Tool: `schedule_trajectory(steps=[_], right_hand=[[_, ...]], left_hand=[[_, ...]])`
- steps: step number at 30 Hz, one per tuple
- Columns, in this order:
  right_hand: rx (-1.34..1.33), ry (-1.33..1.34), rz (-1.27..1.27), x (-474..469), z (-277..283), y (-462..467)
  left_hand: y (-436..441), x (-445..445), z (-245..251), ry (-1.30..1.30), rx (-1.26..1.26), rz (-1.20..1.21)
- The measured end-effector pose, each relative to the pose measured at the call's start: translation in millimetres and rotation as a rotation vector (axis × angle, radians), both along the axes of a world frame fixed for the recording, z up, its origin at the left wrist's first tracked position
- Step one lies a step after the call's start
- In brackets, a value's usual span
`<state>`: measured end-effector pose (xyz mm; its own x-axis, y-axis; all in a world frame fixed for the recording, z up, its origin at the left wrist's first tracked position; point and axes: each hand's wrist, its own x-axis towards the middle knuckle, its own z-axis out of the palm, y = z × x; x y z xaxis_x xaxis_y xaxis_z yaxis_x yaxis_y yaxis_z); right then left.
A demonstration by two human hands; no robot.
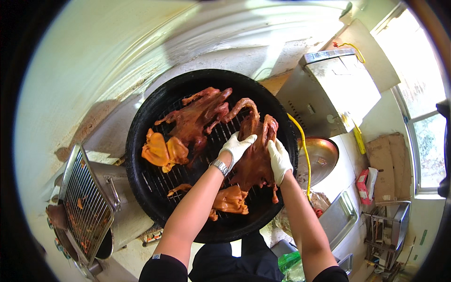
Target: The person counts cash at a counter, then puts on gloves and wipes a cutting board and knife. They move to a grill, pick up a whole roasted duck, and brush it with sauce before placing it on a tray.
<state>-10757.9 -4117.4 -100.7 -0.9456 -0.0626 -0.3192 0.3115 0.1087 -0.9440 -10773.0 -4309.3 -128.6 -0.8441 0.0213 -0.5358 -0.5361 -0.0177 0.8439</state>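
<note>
My gloved left hand (236, 148) and gloved right hand (280, 158) grip the two sides of a dark reddish-brown flattened poultry carcass (254, 167), its long neck curving up and left. It lies at the right of a grate (234, 125) inside a large round black pan (151, 201). A second flattened carcass (192, 120) rests at the upper left of the grate. Orange-brown meat pieces (156, 149) lie below that one, at the left. Another orange-brown piece (230, 200) is near the pan's lower edge, partly behind my left forearm.
At the left, a wire rack (88, 204) with scraps stands tilted over a metal container. A metal box (327, 95) is at the upper right, near a yellow cable (303, 148). A round metal lid (319, 158) and a metal tray (340, 218) lie right of the pan.
</note>
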Motion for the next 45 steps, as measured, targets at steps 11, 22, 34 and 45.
schedule_trajectory(steps=[11,22,34,45], right_hand=[[0.482,0.368,0.131,57.0,171.4,14.8],[1.079,0.465,-0.548,-93.3,85.4,294.9],[1.373,0.374,-0.197,-194.1,15.4,451.0],[1.081,0.740,-0.526,-187.3,-2.2,463.8]], left_hand=[[9.8,26.2,129.3,0.136,0.503,-0.043],[6.8,52.4,115.9,0.537,0.463,0.249],[46.6,67.5,112.0,0.287,0.811,0.463],[60.5,70.5,121.9,0.204,1.130,0.456]])
